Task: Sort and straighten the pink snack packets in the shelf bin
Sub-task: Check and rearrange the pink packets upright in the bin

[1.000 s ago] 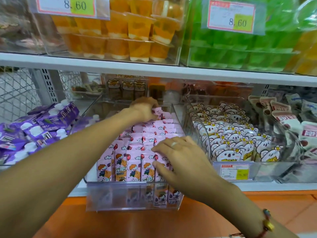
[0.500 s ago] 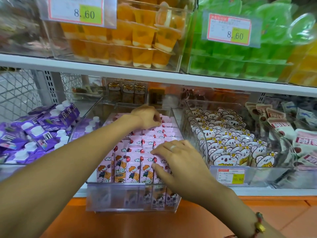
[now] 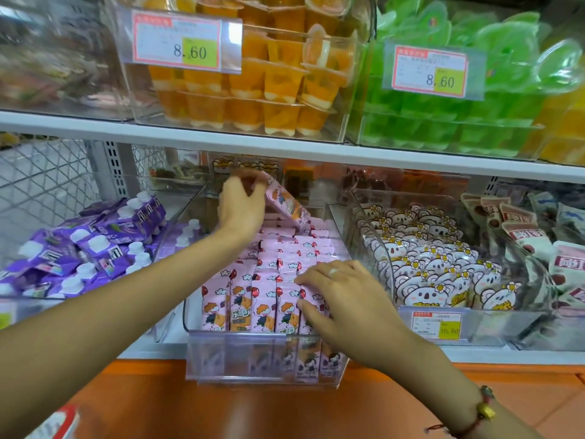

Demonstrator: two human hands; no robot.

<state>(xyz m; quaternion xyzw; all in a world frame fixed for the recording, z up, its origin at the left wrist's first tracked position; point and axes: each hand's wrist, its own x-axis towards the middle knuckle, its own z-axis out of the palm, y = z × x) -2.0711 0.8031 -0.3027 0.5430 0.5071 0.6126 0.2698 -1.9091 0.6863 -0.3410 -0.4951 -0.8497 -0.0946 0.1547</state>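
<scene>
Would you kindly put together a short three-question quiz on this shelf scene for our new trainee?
1. True or false: the left hand holds a pink packet lifted above the rows in the clear bin.
2. What sits in the bin directly to the right of the pink packets? A) purple pouches B) koala-faced packets C) orange jelly cups
3. Fill in: the right hand rests on the ______ rows of pink packets.

Key
1. True; the packet is tilted and raised near the back.
2. B, the koala-faced packets; the purple pouches lie to the left and the orange jelly cups on the shelf above.
3. Front.
</scene>
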